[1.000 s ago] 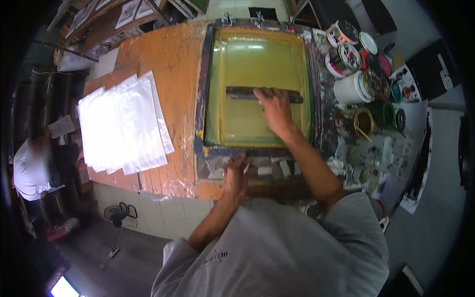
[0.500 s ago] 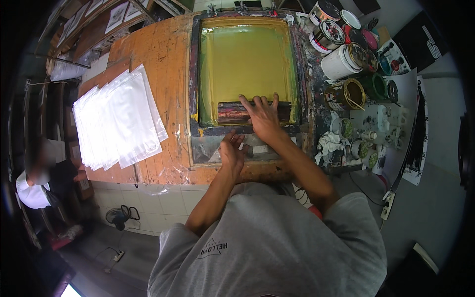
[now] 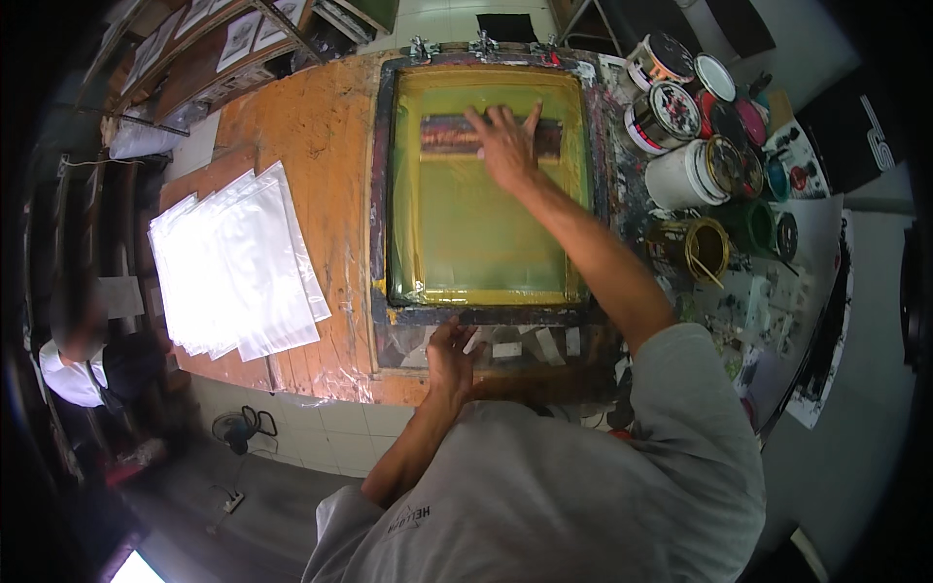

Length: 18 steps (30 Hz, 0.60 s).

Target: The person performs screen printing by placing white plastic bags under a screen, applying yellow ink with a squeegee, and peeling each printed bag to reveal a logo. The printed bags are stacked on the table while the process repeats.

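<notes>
A screen-printing screen with a dark frame (image 3: 381, 209) and yellow-green mesh (image 3: 486, 233) lies on the wooden table in front of me. My right hand (image 3: 510, 151) is closed over a squeegee (image 3: 449, 139), a wide bar stained dark and reddish, which rests across the far part of the mesh. Its fingers reach over the bar's top. At the frame's near edge is my left hand (image 3: 450, 355), fingers loosely bent and apart, the fingertips close to the rim. Whether they touch it is hard to see. No object shows in that hand.
Clear plastic bags (image 3: 233, 267) lie fanned in a stack on the wooden table (image 3: 321, 126) at left. Metal clamps (image 3: 483, 44) line the frame's far edge. Paint cans (image 3: 671, 112) and a white bucket (image 3: 680, 175) crowd the right. Another person (image 3: 78, 360) is at far left.
My right hand has pushed the squeegee from the near end of the mesh to its far part. My left hand stays by the near edge. The whole view has shifted slightly.
</notes>
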Tool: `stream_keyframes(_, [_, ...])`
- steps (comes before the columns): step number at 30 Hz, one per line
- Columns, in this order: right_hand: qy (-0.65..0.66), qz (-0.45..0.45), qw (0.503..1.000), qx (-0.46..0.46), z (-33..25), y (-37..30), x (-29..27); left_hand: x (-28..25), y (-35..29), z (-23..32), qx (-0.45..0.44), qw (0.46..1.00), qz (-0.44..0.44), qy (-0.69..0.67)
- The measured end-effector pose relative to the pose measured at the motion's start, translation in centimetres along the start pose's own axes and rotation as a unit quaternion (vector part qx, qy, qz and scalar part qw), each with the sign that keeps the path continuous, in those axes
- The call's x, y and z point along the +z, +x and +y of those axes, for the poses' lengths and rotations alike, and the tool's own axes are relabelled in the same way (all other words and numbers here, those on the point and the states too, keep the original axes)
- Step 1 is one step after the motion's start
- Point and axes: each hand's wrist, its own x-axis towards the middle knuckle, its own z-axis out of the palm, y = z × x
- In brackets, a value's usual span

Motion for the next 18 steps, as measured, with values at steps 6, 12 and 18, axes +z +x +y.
stream_keyframes(6, [-0.007, 0.008, 1.0, 0.0, 4.9, 8.7, 0.5, 0.8, -0.9, 0.6, -0.006, 1.0, 0.01, -0.016])
stream_keyframes(12, [0.141, -0.22, 0.965, -0.031, 2.4, 3.2, -5.3, -0.2, -1.0, 0.3, 0.021, 0.999, -0.032, -0.036])
stream_keyframes(18, [0.153, -0.128, 0.978, -0.063, -6.5, -14.2, -14.6, -0.2, -2.6, 2.2, 0.056, 0.99, -0.12, -0.043])
